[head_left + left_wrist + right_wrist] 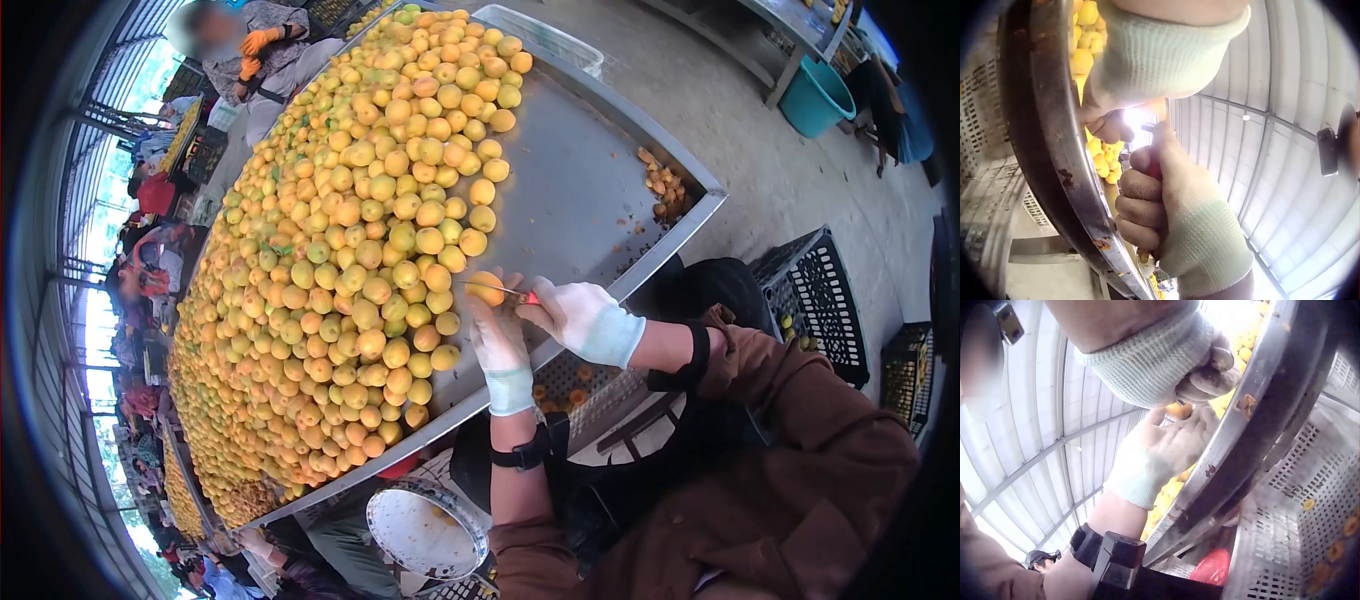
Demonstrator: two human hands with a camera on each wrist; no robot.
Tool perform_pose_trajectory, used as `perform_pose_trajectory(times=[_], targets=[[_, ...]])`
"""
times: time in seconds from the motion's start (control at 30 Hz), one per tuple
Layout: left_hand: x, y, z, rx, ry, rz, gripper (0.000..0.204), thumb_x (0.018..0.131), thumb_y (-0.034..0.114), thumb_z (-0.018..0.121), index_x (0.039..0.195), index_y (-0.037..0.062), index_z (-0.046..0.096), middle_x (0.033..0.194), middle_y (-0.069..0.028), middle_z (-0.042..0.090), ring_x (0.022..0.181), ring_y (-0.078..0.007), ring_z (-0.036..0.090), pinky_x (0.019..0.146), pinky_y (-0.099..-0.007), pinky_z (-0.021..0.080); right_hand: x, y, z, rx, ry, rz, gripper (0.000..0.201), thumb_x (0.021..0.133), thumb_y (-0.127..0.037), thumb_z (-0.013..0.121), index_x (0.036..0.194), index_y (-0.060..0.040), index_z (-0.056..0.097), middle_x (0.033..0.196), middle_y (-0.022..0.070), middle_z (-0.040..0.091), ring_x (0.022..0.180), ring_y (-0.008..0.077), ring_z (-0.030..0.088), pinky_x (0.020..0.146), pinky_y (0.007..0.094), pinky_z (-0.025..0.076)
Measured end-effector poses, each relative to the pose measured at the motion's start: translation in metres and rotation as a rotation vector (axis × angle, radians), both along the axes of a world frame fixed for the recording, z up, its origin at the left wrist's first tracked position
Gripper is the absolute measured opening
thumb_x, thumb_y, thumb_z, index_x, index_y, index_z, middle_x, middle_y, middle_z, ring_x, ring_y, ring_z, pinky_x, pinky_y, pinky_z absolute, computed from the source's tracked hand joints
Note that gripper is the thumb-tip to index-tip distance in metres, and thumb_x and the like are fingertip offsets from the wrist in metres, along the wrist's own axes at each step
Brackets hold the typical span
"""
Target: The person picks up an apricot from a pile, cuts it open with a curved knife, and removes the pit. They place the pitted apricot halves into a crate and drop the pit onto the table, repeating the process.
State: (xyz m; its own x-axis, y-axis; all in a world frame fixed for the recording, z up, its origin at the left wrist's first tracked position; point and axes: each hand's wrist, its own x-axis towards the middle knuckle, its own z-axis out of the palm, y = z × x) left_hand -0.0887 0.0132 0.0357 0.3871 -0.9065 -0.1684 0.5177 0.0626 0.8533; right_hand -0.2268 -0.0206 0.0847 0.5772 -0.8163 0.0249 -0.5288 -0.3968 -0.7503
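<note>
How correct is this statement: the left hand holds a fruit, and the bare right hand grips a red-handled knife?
Not quite: the right hand is gloved, not bare, as the head view shows. It does grip the red-handled knife, and the left hand holds a fruit.

My count: one left hand (502, 345), one right hand (592, 322), one knife (531, 298).
One fruit (486, 289) held; the heap (350, 250) runs to hundreds, more than I can number. I log one metal table (570, 150), one scrap pile (662, 187), one teal bucket (810, 100), two black crates (826, 300) at right, two orange gloves (260, 40) on one person (300, 75) across from me. Farther people (155, 193): several, too small to tally.
</note>
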Motion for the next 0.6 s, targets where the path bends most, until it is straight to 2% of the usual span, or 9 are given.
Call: perform_pose_trajectory(times=[0.03,0.17,0.3,0.37,0.4,0.47,0.5,0.57,0.6], targets=[[-0.001,-0.001,0.002,-0.034,-0.046,0.029,0.067,0.097,0.057,0.046,0.129,-0.0020,0.048,0.116,-0.0159,0.060,0.110,-0.0279,0.056,0.094,-0.0415,0.044,0.000,0.000,0.000,0.011,0.016,-0.001,0.038,0.099,-0.039,0.047,0.099,-0.0015,0.050,0.072,0.0205,0.064,0.071,0.0410,0.064,0.061,0.0488,0.051],[-0.002,0.002,0.009,-0.106,-0.076,0.019,0.063,0.098,0.054,0.047,0.128,-0.0013,0.049,0.117,-0.0140,0.059,0.109,-0.0269,0.057,0.092,-0.0407,0.044,0.002,0.004,-0.001,-0.021,-0.002,-0.025,0.032,0.098,-0.035,0.050,0.099,-0.0031,0.048,0.067,0.0189,0.061,0.066,0.0408,0.062,0.055,0.0473,0.049],[0.002,0.006,0.004,-0.120,-0.049,0.002,0.058,0.100,0.050,0.045,0.125,-0.0015,0.050,0.118,-0.0121,0.057,0.109,-0.0265,0.057,0.092,-0.0401,0.043,0.003,0.005,-0.009,-0.042,-0.077,-0.013,0.035,0.099,-0.036,0.049,0.096,-0.0013,0.049,0.068,0.0206,0.060,0.066,0.0418,0.061,0.055,0.0472,0.048],[0.005,0.007,0.001,-0.140,-0.073,0.007,0.057,0.100,0.049,0.045,0.125,-0.0019,0.051,0.118,-0.0116,0.056,0.109,-0.0265,0.057,0.092,-0.0401,0.044,0.004,0.002,-0.017,0.058,-0.273,0.096,0.041,0.100,-0.041,0.044,0.096,-0.0020,0.055,0.075,0.0225,0.062,0.073,0.0453,0.061,0.063,0.0494,0.050],[0.005,0.007,0.001,-0.131,-0.097,0.032,0.056,0.101,0.048,0.045,0.126,-0.0022,0.050,0.119,-0.0116,0.056,0.110,-0.0267,0.057,0.093,-0.0406,0.044,0.006,0.001,-0.024,0.056,-0.277,0.094,0.041,0.100,-0.041,0.044,0.096,-0.0020,0.055,0.075,0.0225,0.062,0.073,0.0453,0.061,0.063,0.0494,0.050],[0.007,0.008,-0.001,-0.122,-0.119,0.053,0.056,0.101,0.047,0.046,0.127,-0.0025,0.048,0.120,-0.0117,0.055,0.112,-0.0270,0.056,0.094,-0.0410,0.044,0.007,-0.003,-0.035,0.192,-0.472,0.165,0.045,0.100,-0.044,0.044,0.091,-0.0023,0.058,0.063,0.0152,0.058,0.059,0.0358,0.060,0.055,0.0415,0.048],[0.008,0.008,0.000,-0.135,-0.178,0.058,0.055,0.101,0.046,0.046,0.129,-0.0012,0.048,0.122,-0.0135,0.056,0.111,-0.0269,0.056,0.094,-0.0412,0.045,0.003,-0.007,-0.027,0.192,-0.471,0.163,0.045,0.100,-0.044,0.044,0.091,-0.0023,0.058,0.063,0.0152,0.058,0.059,0.0358,0.060,0.055,0.0415,0.048],[0.012,0.006,0.002,-0.152,-0.239,0.063,0.055,0.101,0.045,0.047,0.131,0.0000,0.047,0.124,-0.0153,0.056,0.110,-0.0268,0.056,0.093,-0.0413,0.046,-0.006,-0.016,-0.006,1.028,-0.376,0.255,0.049,0.100,-0.047,0.044,0.092,-0.0013,0.060,0.058,0.0029,0.051,0.051,0.0177,0.052,0.049,0.0308,0.041],[0.014,0.007,0.003,-0.172,-0.254,0.042,0.055,0.100,0.043,0.049,0.133,-0.0015,0.044,0.124,-0.0147,0.055,0.112,-0.0266,0.056,0.094,-0.0414,0.046,-0.008,-0.016,0.001,1.025,-0.376,0.258,0.049,0.100,-0.047,0.044,0.092,-0.0013,0.060,0.058,0.0029,0.051,0.051,0.0177,0.052,0.049,0.0308,0.041]])
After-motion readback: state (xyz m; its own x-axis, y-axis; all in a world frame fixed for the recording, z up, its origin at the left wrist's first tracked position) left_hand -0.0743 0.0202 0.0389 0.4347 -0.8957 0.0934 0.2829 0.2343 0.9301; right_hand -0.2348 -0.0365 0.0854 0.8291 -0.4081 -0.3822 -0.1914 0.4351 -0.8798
